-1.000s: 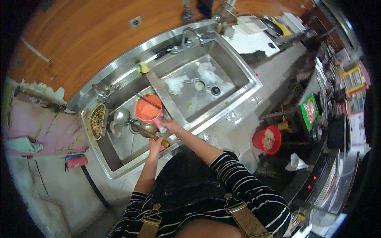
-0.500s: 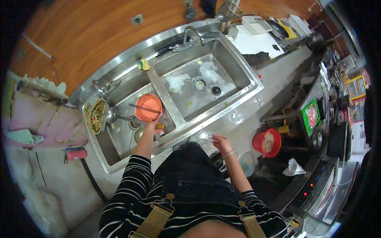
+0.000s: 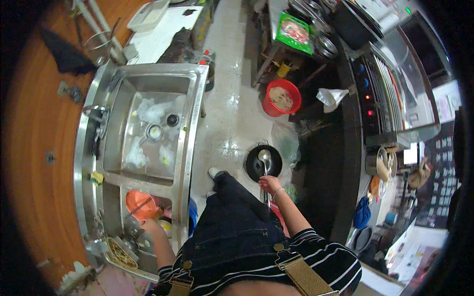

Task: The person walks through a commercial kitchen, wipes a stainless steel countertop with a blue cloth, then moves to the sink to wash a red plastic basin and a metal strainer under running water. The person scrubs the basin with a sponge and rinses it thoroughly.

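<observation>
My left hand (image 3: 154,228) is in the smaller sink basin, at the near edge of an orange plastic bowl (image 3: 138,202) with dark chopsticks across it. Its fingers look curled, but what they grip is hidden; a wooden handle end (image 3: 158,214) shows beside them. A round metal ladle head (image 3: 130,242) lies close by. On my right, low over the floor, my right hand (image 3: 269,184) is closed around the handle of a metal ladle (image 3: 264,156). The ladle's bowl is over a black wok (image 3: 254,169) on the floor.
Suds and food scraps lie in the larger sink basin (image 3: 116,123). A food tray (image 3: 121,254) stands in the smaller one, near a yellow sponge (image 3: 97,178). Beyond the wok are a red bucket (image 3: 269,107) with pale contents and a dark counter (image 3: 348,128) along the right.
My view has swung to the right, bringing the wok into the middle. My right hand, earlier loosely held in front of me, now grips the ladle over the wok. My left hand stays by the orange bowl.
</observation>
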Tool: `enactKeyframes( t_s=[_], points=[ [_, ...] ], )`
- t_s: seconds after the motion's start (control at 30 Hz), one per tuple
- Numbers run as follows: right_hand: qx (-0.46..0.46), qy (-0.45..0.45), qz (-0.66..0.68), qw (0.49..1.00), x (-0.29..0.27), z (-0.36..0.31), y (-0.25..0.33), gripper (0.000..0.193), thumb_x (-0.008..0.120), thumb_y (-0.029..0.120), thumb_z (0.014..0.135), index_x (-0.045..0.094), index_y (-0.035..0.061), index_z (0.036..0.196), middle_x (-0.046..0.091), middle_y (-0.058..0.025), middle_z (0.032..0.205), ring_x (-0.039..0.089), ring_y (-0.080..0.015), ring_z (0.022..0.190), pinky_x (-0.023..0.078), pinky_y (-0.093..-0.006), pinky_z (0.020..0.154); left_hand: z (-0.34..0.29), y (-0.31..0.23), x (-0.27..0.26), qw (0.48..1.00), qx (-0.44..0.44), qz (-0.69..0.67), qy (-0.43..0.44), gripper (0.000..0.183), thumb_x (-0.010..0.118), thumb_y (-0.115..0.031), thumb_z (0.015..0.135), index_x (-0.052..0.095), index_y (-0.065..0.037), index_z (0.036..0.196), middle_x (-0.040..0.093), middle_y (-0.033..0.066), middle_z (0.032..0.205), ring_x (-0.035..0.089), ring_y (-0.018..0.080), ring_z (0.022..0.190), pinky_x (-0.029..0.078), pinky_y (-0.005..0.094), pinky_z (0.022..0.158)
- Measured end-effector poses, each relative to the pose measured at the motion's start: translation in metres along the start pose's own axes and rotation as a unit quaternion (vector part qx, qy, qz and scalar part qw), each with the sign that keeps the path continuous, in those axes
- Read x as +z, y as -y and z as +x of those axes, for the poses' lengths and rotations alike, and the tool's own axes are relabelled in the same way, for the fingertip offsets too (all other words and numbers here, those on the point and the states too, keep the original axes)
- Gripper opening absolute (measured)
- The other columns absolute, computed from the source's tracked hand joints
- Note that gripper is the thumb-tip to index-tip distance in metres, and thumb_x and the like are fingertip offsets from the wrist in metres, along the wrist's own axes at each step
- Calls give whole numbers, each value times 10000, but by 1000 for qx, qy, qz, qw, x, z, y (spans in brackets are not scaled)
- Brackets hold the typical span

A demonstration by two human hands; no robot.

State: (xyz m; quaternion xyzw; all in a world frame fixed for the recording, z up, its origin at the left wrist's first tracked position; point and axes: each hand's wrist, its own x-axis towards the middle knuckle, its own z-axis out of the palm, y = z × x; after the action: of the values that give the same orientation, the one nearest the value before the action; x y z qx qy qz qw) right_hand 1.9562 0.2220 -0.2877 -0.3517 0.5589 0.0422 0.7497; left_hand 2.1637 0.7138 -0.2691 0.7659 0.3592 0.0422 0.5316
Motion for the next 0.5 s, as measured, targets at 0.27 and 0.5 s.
enactKeyframes(
  t_s=[0.27, 0.5],
  points=[
    [42, -41, 67, 996, -28, 20, 6, 213, 559, 212, 845, 606, 32, 948, 635, -88, 814, 619, -184, 686, 499, -275, 574, -65, -111, 115, 923, 332, 43, 189, 179, 502, 26, 753, 557, -21, 917, 392, -10, 637, 387, 107, 585, 358, 257, 549],
    [77, -36, 156, 984, -58, 155, 137, 170, 534, 195, 853, 598, 40, 875, 627, -77, 740, 606, -175, 580, 497, -257, 482, -139, -177, 221, 860, 404, 144, 278, 115, 504, 26, 759, 564, -18, 847, 341, -19, 600, 341, 88, 554, 306, 261, 502]
  ],
)
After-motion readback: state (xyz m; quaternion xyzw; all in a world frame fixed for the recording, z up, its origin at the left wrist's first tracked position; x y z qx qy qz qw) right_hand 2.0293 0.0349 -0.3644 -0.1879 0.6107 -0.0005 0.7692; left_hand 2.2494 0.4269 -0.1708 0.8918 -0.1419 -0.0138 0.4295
